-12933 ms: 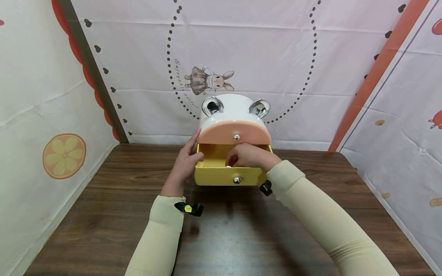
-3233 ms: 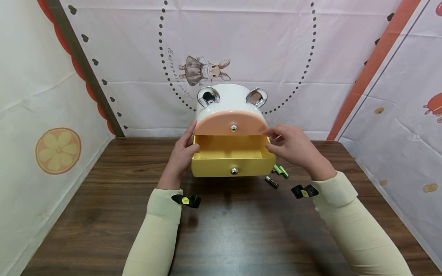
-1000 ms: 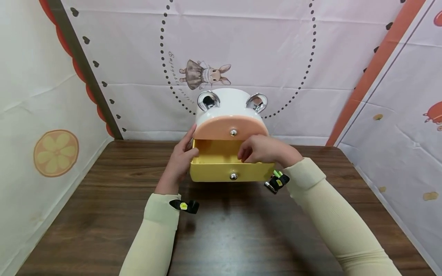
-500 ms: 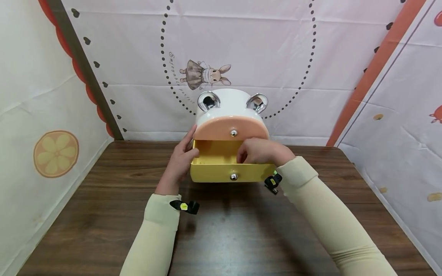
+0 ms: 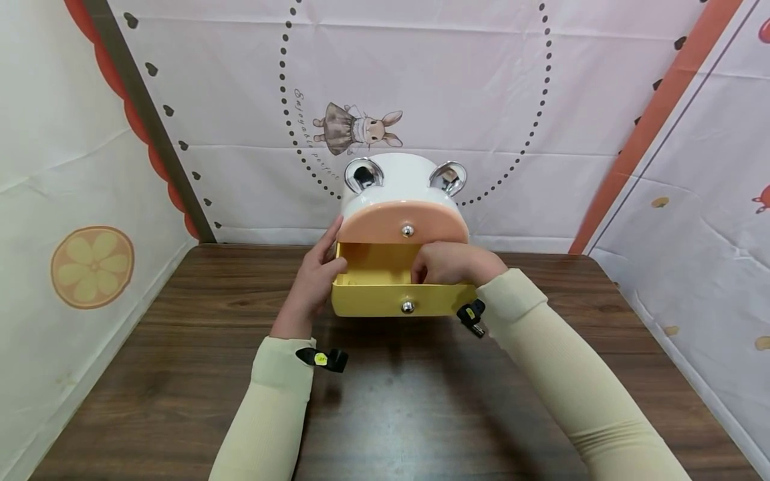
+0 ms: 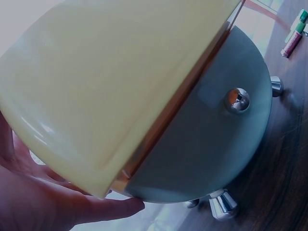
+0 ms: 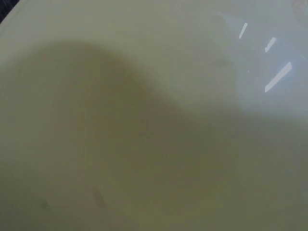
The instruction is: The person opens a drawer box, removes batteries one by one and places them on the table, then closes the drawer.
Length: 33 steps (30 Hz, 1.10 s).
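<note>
A small white chest (image 5: pixel 402 182) has a peach top drawer (image 5: pixel 391 220) and a yellow drawer (image 5: pixel 373 300) pulled out. In the head view my left hand (image 5: pixel 309 290) rests along the chest's left side, thumb by the yellow drawer's edge. The left wrist view shows that hand (image 6: pixel 53 197) touching the chest below the pulled-out drawer, beside a grey-green drawer (image 6: pixel 192 139). My right hand (image 5: pixel 451 262) reaches into the yellow drawer with bent fingers. The drawer front hides its fingertips, so whether they pinch anything is hidden. Only a blurred pale yellow surface (image 7: pixel 144 144) fills the right wrist view.
A battery (image 5: pixel 478 331) shows partly beneath my right wrist camera. In the left wrist view a green and pink battery (image 6: pixel 292 42) lies on the dark wooden table (image 6: pixel 284 159). Printed cloth (image 5: pixel 481 87) stands behind the chest and at both sides.
Batteries have appeared on the table since the oldest frame. My right hand came from the drawer's right edge into it, then slid slightly lower. The left hand stays at the chest's side.
</note>
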Tool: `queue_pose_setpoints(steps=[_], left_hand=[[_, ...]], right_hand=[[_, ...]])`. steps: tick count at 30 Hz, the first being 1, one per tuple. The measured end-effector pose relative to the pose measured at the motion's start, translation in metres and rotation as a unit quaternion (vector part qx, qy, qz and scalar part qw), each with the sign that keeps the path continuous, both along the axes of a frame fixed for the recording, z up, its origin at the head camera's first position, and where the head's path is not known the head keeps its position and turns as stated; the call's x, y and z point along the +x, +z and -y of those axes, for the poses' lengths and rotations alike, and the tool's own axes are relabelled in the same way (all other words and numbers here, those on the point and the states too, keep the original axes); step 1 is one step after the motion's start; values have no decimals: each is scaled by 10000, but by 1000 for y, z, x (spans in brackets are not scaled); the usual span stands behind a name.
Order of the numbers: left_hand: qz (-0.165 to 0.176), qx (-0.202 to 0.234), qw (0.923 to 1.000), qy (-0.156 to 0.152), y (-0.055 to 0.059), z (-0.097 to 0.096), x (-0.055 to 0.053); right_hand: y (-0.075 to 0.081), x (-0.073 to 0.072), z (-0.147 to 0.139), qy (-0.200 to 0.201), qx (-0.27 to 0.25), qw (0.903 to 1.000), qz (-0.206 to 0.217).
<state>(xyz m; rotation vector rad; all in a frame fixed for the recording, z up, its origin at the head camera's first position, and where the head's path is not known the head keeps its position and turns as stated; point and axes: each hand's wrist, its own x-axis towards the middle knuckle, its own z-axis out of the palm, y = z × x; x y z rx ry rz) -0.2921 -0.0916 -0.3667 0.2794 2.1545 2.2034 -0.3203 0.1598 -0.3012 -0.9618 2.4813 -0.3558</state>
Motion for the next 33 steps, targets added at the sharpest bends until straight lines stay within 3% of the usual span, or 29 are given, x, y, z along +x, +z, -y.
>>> queue_pose_setpoints(steps=[10,21,33], left_hand=[[-1,-66,10000,19,-1,0,-1],[26,-60,10000,41,0,0,-1],[40,-56,10000,27,0,0,-2]], right_hand=[[-3,-2,3,-63,147,9998,127],[-5,-2,4,-185,189,9995,-145],[-6,-4,2,24,16,9993,-369]])
